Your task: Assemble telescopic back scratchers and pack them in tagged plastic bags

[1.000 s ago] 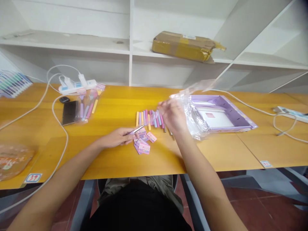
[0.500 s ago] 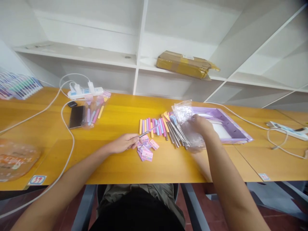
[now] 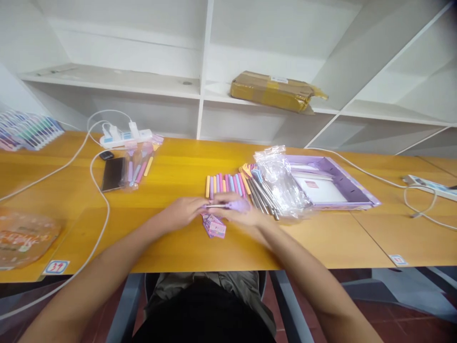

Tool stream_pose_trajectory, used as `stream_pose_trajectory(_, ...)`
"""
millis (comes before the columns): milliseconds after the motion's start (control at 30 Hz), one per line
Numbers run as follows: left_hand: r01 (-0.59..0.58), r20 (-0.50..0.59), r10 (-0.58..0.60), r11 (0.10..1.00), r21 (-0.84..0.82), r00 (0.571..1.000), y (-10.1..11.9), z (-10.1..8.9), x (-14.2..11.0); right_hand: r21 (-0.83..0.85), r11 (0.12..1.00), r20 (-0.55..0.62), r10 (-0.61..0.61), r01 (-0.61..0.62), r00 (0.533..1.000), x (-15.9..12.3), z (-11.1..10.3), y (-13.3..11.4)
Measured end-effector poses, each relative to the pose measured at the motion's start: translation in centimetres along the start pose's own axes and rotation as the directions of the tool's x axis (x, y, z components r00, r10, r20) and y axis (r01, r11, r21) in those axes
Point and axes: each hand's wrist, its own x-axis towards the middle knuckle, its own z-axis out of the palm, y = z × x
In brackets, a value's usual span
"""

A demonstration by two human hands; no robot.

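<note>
Label "39" (image 3: 56, 267) lies left of hands (image 3: 183, 213) holding a purple-headed metal rod (image 3: 216, 206).

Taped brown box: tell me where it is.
In the head view, the taped brown box lies on the white shelf, just right of the upright divider.

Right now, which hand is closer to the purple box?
Right. The right hand is to the left of the purple box and nearer the table's front edge. The left hand is farther left, so farther from it.
</note>
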Motion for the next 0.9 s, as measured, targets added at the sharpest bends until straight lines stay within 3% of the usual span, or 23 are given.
stream_pose_trajectory(67, -0.084, 0.018, 0.082, 0.986, 0.147, 0.996, -0.3, 0.3, -0.1, 0.129, 0.991, -0.141, -0.008, 0.027, 0.99, 0.8, 4.0, 0.2)
stream_pose_trajectory(167, -0.171, 0.056, 0.161, 0.941, 0.291, 0.985, -0.9, 0.7, -0.1, 0.12, 0.989, -0.24, -0.052, 0.083, 0.969, 1.0, 6.2, 1.2)
stream_pose_trajectory(367, -0.259, 0.099, 0.24, 0.875, 0.41, 0.966, -1.8, 0.0, 0.5, 0.156, 0.973, -0.214, -0.135, 0.17, 0.967, 0.2, 4.8, 0.9)
stream_pose_trajectory(567, -0.271, 0.145, 0.229, 0.802, 0.532, 0.963, -1.6, -1.3, 1.1, 0.128, 0.982, -0.209, -0.112, 0.141, 0.972, -0.2, 4.2, -0.1)
stream_pose_trajectory(900, -0.34, 0.145, 0.311, 0.794, 0.504, 0.939, -0.6, -1.8, 2.2, -0.034, 0.97, -0.173, -0.243, 0.241, 0.954, -1.4, 1.5, -1.6)
